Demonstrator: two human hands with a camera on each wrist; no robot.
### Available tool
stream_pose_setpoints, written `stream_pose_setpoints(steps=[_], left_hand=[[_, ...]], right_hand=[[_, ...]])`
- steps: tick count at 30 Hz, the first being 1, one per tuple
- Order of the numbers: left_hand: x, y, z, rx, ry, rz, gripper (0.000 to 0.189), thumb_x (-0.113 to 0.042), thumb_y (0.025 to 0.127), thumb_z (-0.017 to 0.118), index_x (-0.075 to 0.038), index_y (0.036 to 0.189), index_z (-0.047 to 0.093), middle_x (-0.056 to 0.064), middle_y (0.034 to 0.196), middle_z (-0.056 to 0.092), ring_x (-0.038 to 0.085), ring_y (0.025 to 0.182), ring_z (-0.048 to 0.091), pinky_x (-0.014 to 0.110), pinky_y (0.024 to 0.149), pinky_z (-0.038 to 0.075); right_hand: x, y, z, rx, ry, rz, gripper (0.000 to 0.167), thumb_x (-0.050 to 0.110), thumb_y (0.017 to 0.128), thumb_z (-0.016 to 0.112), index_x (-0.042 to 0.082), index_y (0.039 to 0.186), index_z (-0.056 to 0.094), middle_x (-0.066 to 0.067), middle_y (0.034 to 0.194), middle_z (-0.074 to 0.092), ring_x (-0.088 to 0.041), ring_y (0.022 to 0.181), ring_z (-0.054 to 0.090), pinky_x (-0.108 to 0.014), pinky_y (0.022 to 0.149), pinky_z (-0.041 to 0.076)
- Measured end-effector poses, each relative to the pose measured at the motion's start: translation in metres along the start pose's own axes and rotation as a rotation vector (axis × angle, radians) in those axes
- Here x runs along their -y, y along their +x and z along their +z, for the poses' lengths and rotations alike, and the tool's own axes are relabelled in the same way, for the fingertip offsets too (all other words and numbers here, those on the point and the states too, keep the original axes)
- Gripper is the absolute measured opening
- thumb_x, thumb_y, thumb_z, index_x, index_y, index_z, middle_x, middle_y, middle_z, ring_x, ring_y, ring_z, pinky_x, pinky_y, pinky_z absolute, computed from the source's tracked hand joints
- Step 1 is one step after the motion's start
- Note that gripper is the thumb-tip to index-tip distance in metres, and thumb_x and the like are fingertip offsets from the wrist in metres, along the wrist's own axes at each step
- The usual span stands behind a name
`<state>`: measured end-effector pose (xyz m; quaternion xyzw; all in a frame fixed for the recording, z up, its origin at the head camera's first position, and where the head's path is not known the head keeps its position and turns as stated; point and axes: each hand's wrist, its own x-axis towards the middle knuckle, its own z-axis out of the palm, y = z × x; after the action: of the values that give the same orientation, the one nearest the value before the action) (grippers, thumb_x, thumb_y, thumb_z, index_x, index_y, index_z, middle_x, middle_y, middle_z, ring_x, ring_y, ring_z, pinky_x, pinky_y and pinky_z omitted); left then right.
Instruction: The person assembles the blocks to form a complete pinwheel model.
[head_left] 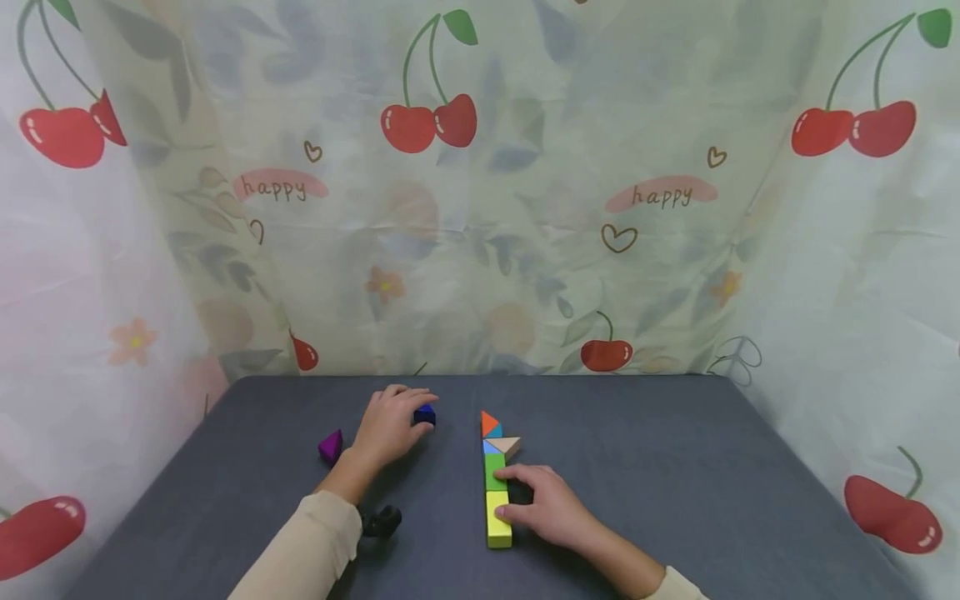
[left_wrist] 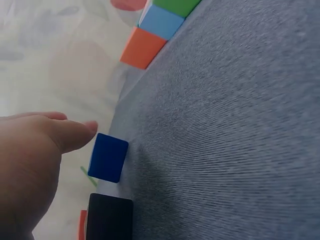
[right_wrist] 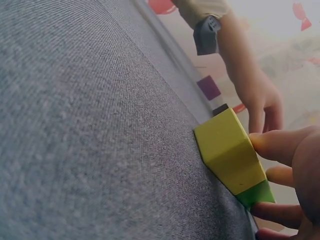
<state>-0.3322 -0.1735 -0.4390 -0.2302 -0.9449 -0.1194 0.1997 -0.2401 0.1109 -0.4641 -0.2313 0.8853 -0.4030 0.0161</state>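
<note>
My left hand (head_left: 390, 427) reaches over a blue block (head_left: 425, 415) at the far side of the table, thumb and fingers apart around it. In the left wrist view, the fingertips are right at the top of the blue block (left_wrist: 108, 157). My right hand (head_left: 551, 504) rests its thumb on a yellow block (head_left: 498, 533) and a fingertip on a green block (head_left: 495, 472). These two lie end to end in a row. Beyond them come a light blue triangle (head_left: 491, 447), a wooden-coloured triangle (head_left: 506, 447), another blue piece (head_left: 494, 431) and an orange triangle (head_left: 489, 422).
A purple block (head_left: 330, 447) lies left of my left forearm. A black block (left_wrist: 109, 217) stands near the blue one in the left wrist view. A dark device (head_left: 382, 522) sits at my left wrist. Printed curtains (head_left: 480, 275) surround the grey table (head_left: 637, 467).
</note>
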Motion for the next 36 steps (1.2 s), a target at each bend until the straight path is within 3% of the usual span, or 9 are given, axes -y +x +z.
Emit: stream_pose_setpoints(steps=[7,13,27,36], left_hand=[[0.008,0.011,0.004,0.124,0.032,-0.038,0.042,-0.031,0.086,0.075,-0.023,0.126,0.067,-0.001,0.123,0.065,0.030,0.117,0.051,0.051,0.097,0.037],[0.018,0.016,0.012,0.184,0.069,-0.078,0.042,-0.032,0.086,0.075,-0.023,0.126,0.068,0.000,0.121,0.067,0.031,0.116,0.052,0.051,0.096,0.037],[0.025,0.016,0.022,0.083,0.063,-0.045,0.023,-0.027,0.084,0.077,-0.020,0.106,0.074,-0.001,0.101,0.071,0.027,0.097,0.060,0.045,0.086,0.041],[0.021,0.018,0.017,0.084,0.040,-0.045,0.021,-0.027,0.085,0.077,-0.020,0.105,0.075,-0.005,0.096,0.071,0.021,0.088,0.058,0.041,0.082,0.042]], right_hand=[[-0.003,0.000,0.002,-0.020,-0.003,-0.009,0.044,0.036,0.080,0.079,0.018,0.119,0.069,-0.001,0.119,0.065,-0.029,0.113,0.051,-0.053,0.095,0.039],[-0.004,0.001,0.003,-0.004,0.002,-0.002,0.045,0.038,0.082,0.077,0.018,0.121,0.068,0.000,0.121,0.064,-0.028,0.114,0.050,-0.052,0.096,0.039],[-0.005,0.000,0.003,0.001,0.018,0.013,0.044,0.038,0.082,0.078,0.019,0.121,0.069,-0.001,0.121,0.063,-0.029,0.115,0.050,-0.054,0.097,0.038],[-0.004,-0.001,0.002,-0.001,0.020,0.031,0.045,0.038,0.082,0.077,0.018,0.121,0.068,-0.002,0.122,0.063,-0.030,0.116,0.048,-0.055,0.097,0.038]])
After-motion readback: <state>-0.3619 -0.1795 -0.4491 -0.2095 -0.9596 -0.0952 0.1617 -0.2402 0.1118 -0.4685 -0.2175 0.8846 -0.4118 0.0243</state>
